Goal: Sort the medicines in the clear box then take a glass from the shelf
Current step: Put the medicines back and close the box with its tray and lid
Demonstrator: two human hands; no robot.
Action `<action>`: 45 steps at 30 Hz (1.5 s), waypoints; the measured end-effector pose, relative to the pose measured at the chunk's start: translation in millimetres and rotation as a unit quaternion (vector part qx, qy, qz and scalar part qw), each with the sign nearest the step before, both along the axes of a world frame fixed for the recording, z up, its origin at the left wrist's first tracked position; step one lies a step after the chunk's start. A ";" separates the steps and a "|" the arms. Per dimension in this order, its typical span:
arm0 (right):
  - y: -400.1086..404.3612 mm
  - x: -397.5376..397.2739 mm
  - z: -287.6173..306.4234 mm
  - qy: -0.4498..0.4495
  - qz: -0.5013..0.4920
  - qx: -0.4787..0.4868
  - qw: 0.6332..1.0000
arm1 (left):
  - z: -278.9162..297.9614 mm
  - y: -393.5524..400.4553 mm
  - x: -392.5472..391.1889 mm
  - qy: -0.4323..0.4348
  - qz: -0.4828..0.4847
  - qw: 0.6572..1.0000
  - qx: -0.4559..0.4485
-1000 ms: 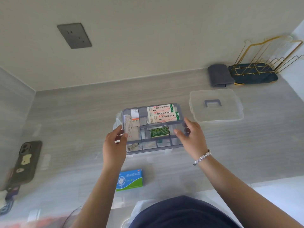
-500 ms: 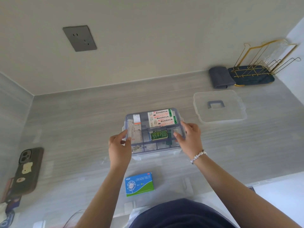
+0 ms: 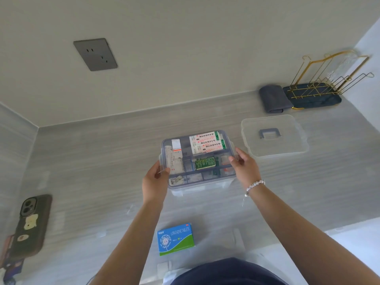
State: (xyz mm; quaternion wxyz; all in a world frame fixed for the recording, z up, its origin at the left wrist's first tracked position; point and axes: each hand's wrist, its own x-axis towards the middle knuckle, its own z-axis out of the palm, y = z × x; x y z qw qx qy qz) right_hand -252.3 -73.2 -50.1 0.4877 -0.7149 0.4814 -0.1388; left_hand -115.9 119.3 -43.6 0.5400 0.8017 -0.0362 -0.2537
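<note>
A clear box [image 3: 205, 185] with a grey divided tray stands mid-counter. In it lie white and pink medicine cartons [image 3: 206, 142], a green blister pack [image 3: 205, 163] and other small packs. My left hand [image 3: 154, 182] grips the tray's left edge, thumb over the rim. My right hand [image 3: 244, 168] grips its right edge. A blue and green tablet box [image 3: 175, 239] lies on the counter nearer me. A clear glass [image 3: 340, 65] hangs on the gold wire rack [image 3: 320, 79] at the far right.
The box's clear lid [image 3: 273, 136] with a grey handle lies to the right. A folded grey cloth [image 3: 272, 98] sits beside the rack's dark base. A phone [image 3: 29, 225] in a dark case lies at the left. A wall socket [image 3: 95, 54] is above.
Both hands have kept hold of the tray's two sides while it sank a little onto the clear box. The view has shifted slightly.
</note>
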 end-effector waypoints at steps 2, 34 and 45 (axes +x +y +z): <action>-15.5 6.0 4.2 -0.005 -0.008 0.003 1.000 | 0.6 -16.4 4.4 -0.005 -0.009 1.000 -0.002; -269.6 -143.5 -62.1 0.115 0.099 0.055 0.987 | -61.3 -282.2 -147.8 0.011 -0.124 0.983 0.132; -255.3 -159.3 -16.5 -0.008 0.033 -0.064 0.997 | -20.8 -277.4 -158.7 -0.070 -0.070 0.992 0.073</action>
